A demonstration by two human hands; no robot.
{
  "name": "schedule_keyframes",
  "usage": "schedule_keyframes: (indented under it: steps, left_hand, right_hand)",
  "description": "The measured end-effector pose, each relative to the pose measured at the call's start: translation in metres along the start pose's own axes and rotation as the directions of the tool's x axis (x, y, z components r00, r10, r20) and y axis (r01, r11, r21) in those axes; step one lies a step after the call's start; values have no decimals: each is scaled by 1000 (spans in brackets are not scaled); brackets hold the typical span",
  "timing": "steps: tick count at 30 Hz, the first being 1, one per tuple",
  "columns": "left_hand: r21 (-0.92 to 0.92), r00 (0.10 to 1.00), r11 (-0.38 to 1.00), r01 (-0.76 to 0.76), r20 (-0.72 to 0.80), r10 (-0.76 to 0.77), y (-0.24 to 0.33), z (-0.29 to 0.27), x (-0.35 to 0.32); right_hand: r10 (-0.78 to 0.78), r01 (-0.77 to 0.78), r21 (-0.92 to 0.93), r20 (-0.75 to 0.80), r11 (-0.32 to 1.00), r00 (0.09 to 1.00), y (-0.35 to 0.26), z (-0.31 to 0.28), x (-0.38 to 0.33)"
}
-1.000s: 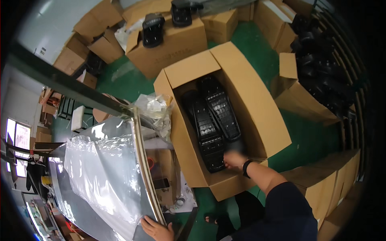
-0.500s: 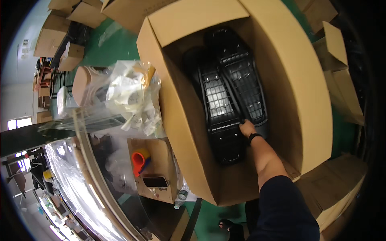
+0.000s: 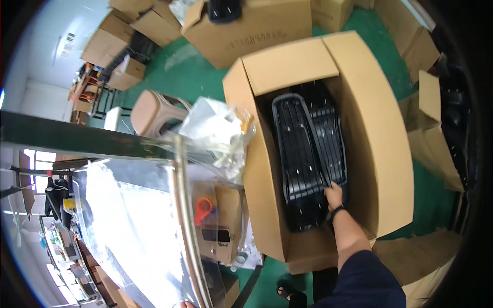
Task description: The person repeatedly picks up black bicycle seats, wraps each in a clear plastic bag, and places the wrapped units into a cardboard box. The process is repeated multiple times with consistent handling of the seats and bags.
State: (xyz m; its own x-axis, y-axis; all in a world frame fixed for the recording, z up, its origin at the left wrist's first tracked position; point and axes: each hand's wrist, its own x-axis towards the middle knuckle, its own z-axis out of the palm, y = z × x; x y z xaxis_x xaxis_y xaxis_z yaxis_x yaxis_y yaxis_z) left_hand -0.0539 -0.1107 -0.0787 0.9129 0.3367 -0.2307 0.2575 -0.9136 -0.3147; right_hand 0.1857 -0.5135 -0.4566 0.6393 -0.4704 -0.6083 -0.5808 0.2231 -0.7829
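Inside a deep open cardboard box [image 3: 393, 154], long black ribbed plastic panels lie side by side and overlapping. My right hand [image 3: 334, 196] reaches into the box, its fingers closed on the near right edge of the left black plastic panel [image 3: 300, 149]. Beyond that hand, another black panel [image 3: 334, 138] is partly covered by the first one. At the lower edge, only the fingertips of my left hand [image 3: 187, 305] show, beside a clear plastic sheet [image 3: 138, 231]; what they touch is hidden.
Left of the box, a plastic bag of scraps [image 3: 221, 133] hangs near a beige stool [image 3: 149, 113]. An orange tape dispenser [image 3: 203, 210] and a phone [image 3: 215, 235] lie on cardboard. A bottle [image 3: 240, 259] is close by. Another carton [image 3: 251, 33] stands behind.
My view has swung, so the box sits lower and farther right. The left panel now looks smoother and lies over its neighbour, my right hand still at its edge. Left fingertips have appeared.
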Motion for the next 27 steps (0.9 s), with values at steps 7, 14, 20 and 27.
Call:
schedule_keyframes:
  steps: [7, 14, 20, 27]
  left_hand:
    - [-144, 986, 989, -23, -169, -2, 15, -21, -2]
    - [-244, 972, 969, -43, -234, -16, -6, -6, -5]
    - [-522, 964, 852, -47, -246, -98, -11, -27, -16]
    - [-789, 886, -487, 375, 150, 439, -32, -25, -54]
  right_hand:
    - [78, -109, 125, 230, 986, 970, -138, -88, -135]
    - [-151, -139, 586, 418, 798, 896, -216, -94, -259]
    - [-403, -247, 591, 745, 768, 531, -262, -45, -346]
    - [-345, -291, 289, 924, 912, -164, -279, 40, -469]
